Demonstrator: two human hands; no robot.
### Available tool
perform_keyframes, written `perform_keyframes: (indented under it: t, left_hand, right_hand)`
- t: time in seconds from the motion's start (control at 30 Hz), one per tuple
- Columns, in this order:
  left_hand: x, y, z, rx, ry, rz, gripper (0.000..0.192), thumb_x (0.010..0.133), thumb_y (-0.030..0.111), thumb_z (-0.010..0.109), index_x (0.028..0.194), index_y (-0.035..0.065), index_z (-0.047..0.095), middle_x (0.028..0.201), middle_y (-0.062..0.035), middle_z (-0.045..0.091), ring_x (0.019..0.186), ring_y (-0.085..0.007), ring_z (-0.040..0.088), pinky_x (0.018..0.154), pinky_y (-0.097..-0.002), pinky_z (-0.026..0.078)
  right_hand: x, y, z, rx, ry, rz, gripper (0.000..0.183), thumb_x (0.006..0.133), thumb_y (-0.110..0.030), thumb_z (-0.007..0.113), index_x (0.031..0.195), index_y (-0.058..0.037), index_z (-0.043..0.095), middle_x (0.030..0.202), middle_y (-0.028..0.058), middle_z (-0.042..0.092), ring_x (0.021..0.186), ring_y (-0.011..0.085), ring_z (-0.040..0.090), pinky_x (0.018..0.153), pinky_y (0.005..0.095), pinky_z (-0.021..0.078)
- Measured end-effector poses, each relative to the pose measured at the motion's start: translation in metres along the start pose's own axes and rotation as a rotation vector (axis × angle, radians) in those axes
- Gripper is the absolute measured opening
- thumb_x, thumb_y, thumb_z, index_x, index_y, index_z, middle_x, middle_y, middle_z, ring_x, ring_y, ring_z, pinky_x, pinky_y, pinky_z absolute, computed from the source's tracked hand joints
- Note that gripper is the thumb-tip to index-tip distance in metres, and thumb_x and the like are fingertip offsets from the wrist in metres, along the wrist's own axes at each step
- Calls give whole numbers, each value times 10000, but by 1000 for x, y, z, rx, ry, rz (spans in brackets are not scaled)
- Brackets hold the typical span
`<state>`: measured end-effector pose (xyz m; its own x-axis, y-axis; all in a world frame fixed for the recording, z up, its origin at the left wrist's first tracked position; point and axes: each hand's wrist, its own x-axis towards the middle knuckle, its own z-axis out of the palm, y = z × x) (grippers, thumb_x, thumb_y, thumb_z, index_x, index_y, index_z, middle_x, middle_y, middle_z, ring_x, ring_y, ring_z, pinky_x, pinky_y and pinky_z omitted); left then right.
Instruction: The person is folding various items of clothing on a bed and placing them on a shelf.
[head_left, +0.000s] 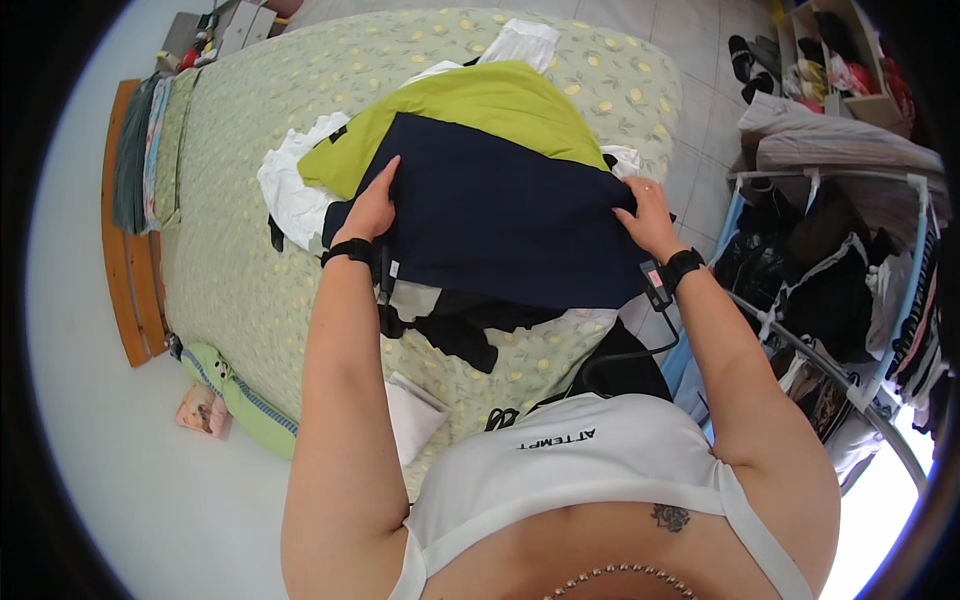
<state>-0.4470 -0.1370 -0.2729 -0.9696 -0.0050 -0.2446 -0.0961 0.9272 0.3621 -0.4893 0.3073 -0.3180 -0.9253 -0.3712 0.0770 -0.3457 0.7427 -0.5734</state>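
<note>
A dark navy cloth garment (510, 210) is spread flat in front of me, overlapping a lime-green garment (495, 97). Its left edge is in my left hand (373, 201), whose fingers point away from me and are partly hidden. At the upper right edge, my right hand (649, 217) grips the same cloth between thumb and fingers. White clothing (289, 180) shows from under the green garment on the left. A black garment (465, 337) lies nearer me, partly covered by the navy cloth.
The clothes lie on a bed with a lemon-print sheet (232, 225). A rack of hanging clothes (810, 262) stands close on the right. At the left are a wooden headboard (131, 300) and a green plush toy (247, 405). A white pillow-like item (412, 420) lies near my left arm.
</note>
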Motion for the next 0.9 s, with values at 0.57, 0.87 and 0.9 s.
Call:
perform_keyframes:
  t: [0.57, 0.87, 0.9]
  left_hand:
    - [64, 98, 17, -10, 77, 15, 522, 855, 107, 485, 1339, 75, 293, 1322, -293, 325, 1172, -418, 398, 945, -414, 383]
    - [-46, 124, 30, -96, 421, 95, 506, 866, 120, 507, 1316, -4, 310, 1352, -246, 314, 1243, -369, 339, 1020, -382, 286]
    - [-54, 121, 39, -129, 469, -17, 531, 862, 125, 527, 1318, -7, 290, 1353, -240, 309, 1222, -363, 369, 1013, -382, 298]
  right_hand:
    - [-107, 63, 59, 87, 21, 873, 629, 855, -359, 545, 1298, 27, 318, 1279, 251, 384, 1176, 382, 389, 982, 396, 322]
    - [-189, 68, 137, 1764, -46, 1637, 534, 921, -381, 383, 1246, 42, 397, 1196, 187, 495, 1085, 306, 505, 911, 371, 412]
    - [-190, 68, 139, 1817, -47, 1637, 519, 920, -367, 386, 1241, 41, 403, 1194, 185, 498, 1084, 303, 507, 906, 370, 417]
